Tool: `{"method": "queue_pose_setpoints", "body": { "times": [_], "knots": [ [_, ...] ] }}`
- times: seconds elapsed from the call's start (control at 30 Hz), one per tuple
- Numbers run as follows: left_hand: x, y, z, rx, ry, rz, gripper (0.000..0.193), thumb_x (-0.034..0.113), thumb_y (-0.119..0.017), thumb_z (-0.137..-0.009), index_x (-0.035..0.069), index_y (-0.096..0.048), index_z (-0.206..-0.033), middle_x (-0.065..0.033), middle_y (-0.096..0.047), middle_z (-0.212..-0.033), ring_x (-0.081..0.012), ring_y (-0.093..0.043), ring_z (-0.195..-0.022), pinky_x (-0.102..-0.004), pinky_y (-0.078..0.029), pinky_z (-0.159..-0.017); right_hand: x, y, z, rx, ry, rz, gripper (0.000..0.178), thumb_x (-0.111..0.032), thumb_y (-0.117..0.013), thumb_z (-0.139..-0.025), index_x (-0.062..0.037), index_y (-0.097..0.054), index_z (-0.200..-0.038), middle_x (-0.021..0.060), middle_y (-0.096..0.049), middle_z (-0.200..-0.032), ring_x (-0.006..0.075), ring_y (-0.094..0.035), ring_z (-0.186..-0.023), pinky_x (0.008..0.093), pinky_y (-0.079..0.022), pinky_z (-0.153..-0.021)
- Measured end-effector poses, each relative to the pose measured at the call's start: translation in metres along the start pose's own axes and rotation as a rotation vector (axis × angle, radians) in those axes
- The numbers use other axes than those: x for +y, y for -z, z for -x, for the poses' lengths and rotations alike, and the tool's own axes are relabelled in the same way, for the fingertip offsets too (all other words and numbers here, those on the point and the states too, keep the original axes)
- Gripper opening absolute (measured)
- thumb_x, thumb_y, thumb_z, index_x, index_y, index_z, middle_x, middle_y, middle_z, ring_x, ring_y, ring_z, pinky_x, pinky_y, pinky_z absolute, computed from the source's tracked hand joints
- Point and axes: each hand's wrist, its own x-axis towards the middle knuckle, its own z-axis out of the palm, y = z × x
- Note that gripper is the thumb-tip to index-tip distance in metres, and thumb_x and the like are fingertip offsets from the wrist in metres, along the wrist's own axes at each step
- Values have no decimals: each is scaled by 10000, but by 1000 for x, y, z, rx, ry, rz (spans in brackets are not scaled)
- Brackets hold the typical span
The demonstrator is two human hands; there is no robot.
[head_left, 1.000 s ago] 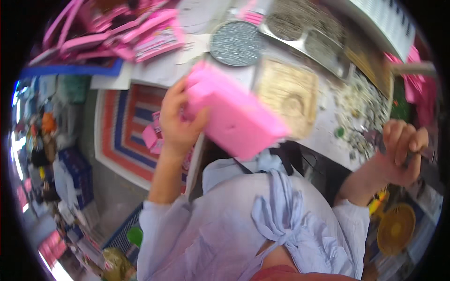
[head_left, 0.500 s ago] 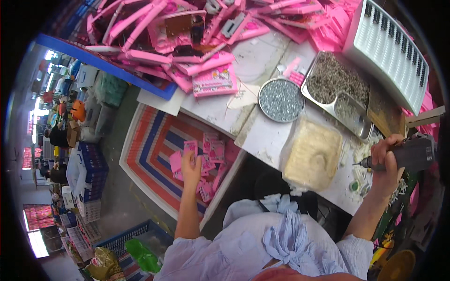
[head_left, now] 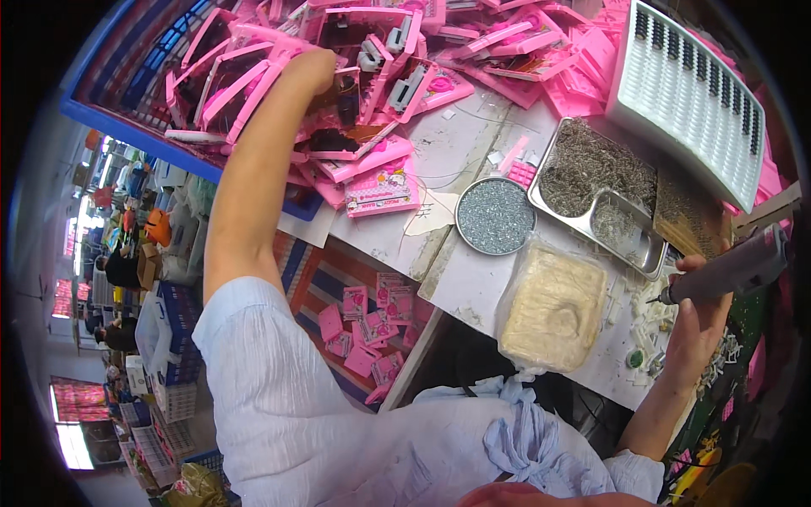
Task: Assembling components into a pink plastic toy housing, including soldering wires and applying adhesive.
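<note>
My left arm stretches to the far left, where my left hand (head_left: 314, 74) reaches in among a heap of pink plastic casings (head_left: 405, 93). Its fingers are hidden there, so what they touch does not show. On the right, my right hand (head_left: 698, 325) is around a dark grey electric screwdriver (head_left: 733, 269), whose thin bit points left over the table. Below that tip lie small white plastic parts (head_left: 646, 338). A pink printed case (head_left: 382, 188) rests at the near edge of the heap.
Midtable stand a round tin of small metal pieces (head_left: 496, 215), a steel tray of screws (head_left: 583, 169) and a plastic-wrapped cream block (head_left: 553, 308). A white ridged rack (head_left: 688, 101) stands behind. A blue basket (head_left: 127, 144) is far left; a striped-lined bin (head_left: 317, 279) holds pink boxes (head_left: 372, 329).
My left hand has left the pink boxes in the striped bin and moved up into the heap of casings. My right hand still holds the screwdriver, now tilted more upward.
</note>
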Motion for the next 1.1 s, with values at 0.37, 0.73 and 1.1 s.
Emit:
{"method": "queue_pose_setpoints", "body": {
  "times": [0.37, 0.73, 1.1],
  "knots": [
    [0, 74, 46, 374, -98, 1229, 357, 211, -702, -938, -17, -665, -1212, -38, -721, -1056, -124, -674, -936, -291, -536, -805, 4, -25, 33, -6, 356, 210, 586, 9, -647, -817, 4, -481, -1380, 200, -568, -1288, 265, -549, -1204, 421, -424, -1049],
    [204, 6, 112, -95, -479, 2158, 273, 83, -659, -960, -33, -639, -1207, -58, -702, -1086, -121, -650, -982, -251, -488, -901, 95, -116, -30, -317, -547, -710, 503, -354, -497, -1060, -38, -445, -1449, 104, -621, -1291, 185, -625, -1143, 370, -526, -960],
    [239, -45, 91, -215, -439, 2259, 312, 118, -670, -963, -52, -617, -1219, -79, -711, -1034, -106, -663, -926, -257, -516, -848, 97, -155, -62, -186, -615, -689, 345, -260, -532, -1050, 10, -549, -1264, 98, -660, -1174, 149, -656, -1046, 305, -538, -918]
  ]
}}
